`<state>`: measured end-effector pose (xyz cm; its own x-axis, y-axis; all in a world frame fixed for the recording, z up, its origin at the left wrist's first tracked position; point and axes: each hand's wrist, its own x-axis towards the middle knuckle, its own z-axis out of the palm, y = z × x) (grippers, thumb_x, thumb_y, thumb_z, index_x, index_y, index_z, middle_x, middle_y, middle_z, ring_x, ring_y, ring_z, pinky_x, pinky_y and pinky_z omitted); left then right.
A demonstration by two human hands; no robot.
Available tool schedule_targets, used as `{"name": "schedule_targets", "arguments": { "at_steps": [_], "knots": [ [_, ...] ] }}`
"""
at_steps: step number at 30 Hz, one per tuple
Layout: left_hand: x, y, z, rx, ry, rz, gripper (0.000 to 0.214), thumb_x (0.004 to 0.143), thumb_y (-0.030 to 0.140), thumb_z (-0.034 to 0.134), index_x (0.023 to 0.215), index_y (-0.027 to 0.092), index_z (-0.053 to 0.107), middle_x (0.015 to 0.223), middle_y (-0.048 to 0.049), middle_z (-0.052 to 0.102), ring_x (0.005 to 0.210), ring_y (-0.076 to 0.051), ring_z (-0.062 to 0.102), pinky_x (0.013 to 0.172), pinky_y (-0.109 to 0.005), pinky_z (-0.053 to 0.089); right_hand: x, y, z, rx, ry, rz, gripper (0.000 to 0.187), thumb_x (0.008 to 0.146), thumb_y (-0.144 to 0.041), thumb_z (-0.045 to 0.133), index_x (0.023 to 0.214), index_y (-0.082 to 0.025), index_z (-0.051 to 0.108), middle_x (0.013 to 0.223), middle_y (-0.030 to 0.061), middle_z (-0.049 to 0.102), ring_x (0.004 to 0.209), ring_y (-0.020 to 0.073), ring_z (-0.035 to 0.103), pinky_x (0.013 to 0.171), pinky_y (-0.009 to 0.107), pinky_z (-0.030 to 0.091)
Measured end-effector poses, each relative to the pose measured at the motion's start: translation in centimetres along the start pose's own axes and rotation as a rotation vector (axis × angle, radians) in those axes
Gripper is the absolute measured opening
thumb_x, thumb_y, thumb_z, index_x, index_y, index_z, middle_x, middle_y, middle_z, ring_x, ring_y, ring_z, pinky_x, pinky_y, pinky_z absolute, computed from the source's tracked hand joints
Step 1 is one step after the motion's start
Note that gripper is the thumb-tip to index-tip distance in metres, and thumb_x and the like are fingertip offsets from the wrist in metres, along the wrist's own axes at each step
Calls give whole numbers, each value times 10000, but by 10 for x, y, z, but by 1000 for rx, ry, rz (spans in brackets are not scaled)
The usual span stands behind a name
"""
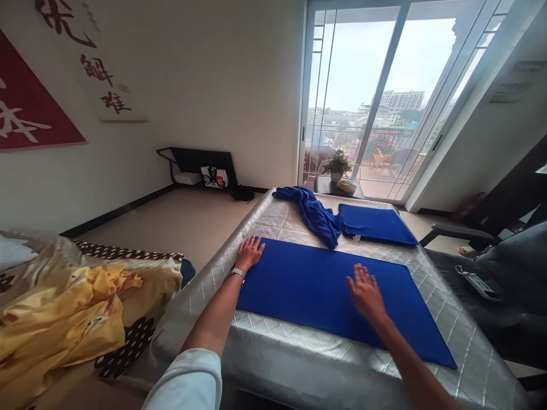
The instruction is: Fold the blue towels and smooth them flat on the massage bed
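Observation:
A blue cloth, laid out flat as a long rectangle, lies across the near part of a silvery quilted mattress. My left hand rests open on the cloth's far left corner, fingers spread. Over the right half of the cloth is my right hand, open with its fingers stretched out; whether it presses on the fabric I cannot tell. Beyond the flat cloth lies a crumpled blue cloth, its lower end close to the flat one's far edge. A folded blue cloth with a small white tag sits to its right.
Left of the mattress, a yellow cloth lies on patterned bedding. On the right stands a dark armchair holding a power strip. A potted plant stands on a chair before the glass door.

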<state>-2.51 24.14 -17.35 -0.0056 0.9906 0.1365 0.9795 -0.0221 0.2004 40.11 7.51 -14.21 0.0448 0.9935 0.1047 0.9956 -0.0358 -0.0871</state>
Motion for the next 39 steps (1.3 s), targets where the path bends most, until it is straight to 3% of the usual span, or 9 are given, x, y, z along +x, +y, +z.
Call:
{"name": "schedule_targets", "arguments": {
  "at_steps": [4,8,14,20,24,28,31,35,39],
  "knots": [
    [-1,0,-1,-9,3,-6,631,1033,549,242,1563,228,364,1644,-71,306,1523,-265,237,1239,-491,158,-5,-96,6,137,-128,-158,772,1008,-559,81,1598,-81,221,1666,106,175,1547,221,105,1255,429,62],
    [-1,1,-3,-2,13,-6,623,1032,545,250,1557,233,375,1641,-72,312,1520,-257,247,1237,-486,165,-15,-113,12,167,-184,-188,795,998,-619,115,1606,-113,196,1674,83,128,1549,215,69,1259,437,40],
    [-8,5,-8,0,60,-8,604,1031,483,271,1533,181,417,1618,-104,358,1499,-275,300,1230,-468,218,-35,-39,20,101,-136,-87,803,989,-626,91,1604,-122,197,1671,59,152,1546,197,96,1262,430,57],
    [-21,21,-26,26,341,27,551,1007,333,272,1463,136,511,1574,-109,433,1504,-279,283,1252,-487,172,-63,78,34,-35,-23,139,815,951,-601,131,1581,-112,301,1649,105,263,1536,258,173,1248,507,126],
    [-49,80,-31,8,211,189,538,1021,353,275,1454,162,531,1562,-91,452,1496,-277,307,1249,-485,199,-77,124,42,-53,22,100,744,935,-555,176,1506,-179,468,1617,105,351,1528,276,208,1237,532,158],
    [-114,162,-9,-80,24,597,580,1052,510,257,1558,254,376,1632,-23,324,1518,-215,257,1257,-432,201,-79,126,43,-90,15,125,776,932,-544,158,1533,-125,415,1638,110,302,1531,261,196,1238,502,169],
    [-156,191,9,-138,-26,745,622,1046,573,249,1609,311,209,1658,7,241,1534,-193,198,1265,-435,176,-77,119,42,-102,29,159,815,927,-533,119,1564,-67,324,1653,100,259,1535,243,182,1247,471,145],
    [-164,158,10,-112,-87,606,651,1026,629,241,1607,338,197,1655,0,246,1536,-217,189,1264,-470,163,-78,125,40,-93,-1,153,822,908,-511,129,1567,-52,306,1658,100,242,1534,245,186,1246,473,141],
    [-150,66,-9,-9,-131,292,694,1014,659,224,1602,290,247,1661,-33,209,1541,-263,161,1254,-516,144,-83,150,41,-86,-15,160,818,879,-482,167,1540,-42,365,1653,123,253,1536,255,177,1236,483,173]
  ]
}}
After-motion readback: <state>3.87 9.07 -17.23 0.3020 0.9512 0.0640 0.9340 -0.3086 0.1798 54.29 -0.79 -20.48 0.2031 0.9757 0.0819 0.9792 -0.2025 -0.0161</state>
